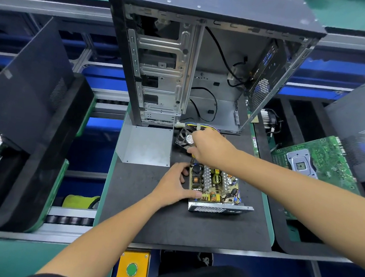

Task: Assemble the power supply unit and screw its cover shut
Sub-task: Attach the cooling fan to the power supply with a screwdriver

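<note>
The open power supply unit (216, 188) lies on the black mat, its circuit board with coils and heat sinks exposed and its perforated wall facing me. My left hand (174, 184) grips the unit's left edge, thumb on the board's near corner. My right hand (209, 147) is above the unit's far end, fingers curled round the black fan (183, 138) and its cable bundle (196, 126). The grey metal cover (146, 144) lies flat on the mat to the left of the fan.
An open computer case (204, 64) stands upright behind the mat (171, 224). A green motherboard (313, 162) lies at the right. Black foam trays (33, 128) sit at the left. A yellow box with a green button (132, 269) is below the bench edge.
</note>
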Motion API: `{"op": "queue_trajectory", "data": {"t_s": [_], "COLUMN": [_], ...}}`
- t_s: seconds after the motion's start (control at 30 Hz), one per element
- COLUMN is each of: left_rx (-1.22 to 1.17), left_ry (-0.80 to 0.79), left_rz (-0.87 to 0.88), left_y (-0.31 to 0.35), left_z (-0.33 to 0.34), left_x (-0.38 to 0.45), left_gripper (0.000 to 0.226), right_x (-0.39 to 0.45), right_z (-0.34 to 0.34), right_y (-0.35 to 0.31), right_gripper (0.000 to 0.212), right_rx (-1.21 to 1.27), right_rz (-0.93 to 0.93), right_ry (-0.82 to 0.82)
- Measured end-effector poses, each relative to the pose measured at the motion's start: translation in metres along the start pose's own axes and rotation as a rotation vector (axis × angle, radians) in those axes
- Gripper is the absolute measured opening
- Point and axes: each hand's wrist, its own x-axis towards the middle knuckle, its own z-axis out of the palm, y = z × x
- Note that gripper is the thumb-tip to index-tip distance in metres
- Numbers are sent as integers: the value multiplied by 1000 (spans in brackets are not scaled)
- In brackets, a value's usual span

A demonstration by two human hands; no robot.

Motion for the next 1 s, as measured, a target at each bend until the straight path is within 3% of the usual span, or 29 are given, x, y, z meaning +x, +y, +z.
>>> {"op": "queue_trajectory", "data": {"t_s": [0.2, 0.3, 0.4, 0.57, 0.8, 1.0], "left_rx": [16, 11, 6, 2, -4, 10], "left_ry": [-5, -5, 0, -2, -7, -10], "left_rz": [-4, -18, -25, -24, -27, -20], "left_y": [2, 2, 2, 1, 0, 0], "left_z": [-1, -1, 0, 1, 0, 0], "left_x": [0, -1, 0, 0, 0, 1], "left_gripper": [91, 95, 98, 97, 99, 101], "right_x": [6, 8, 6, 2, 2, 4], "right_z": [-6, -13, -14, -15, -12, -7], "right_y": [-14, -9, -4, 1, 3, 1], "right_gripper": [11, 30, 35, 24, 25, 15], "right_rx": [-157, -163, -117, -27, 11, -45], "right_rz": [-161, -150, -113, -74, -63, -139], "right_ry": [-60, -65, -50, -65, -51, -84]}}
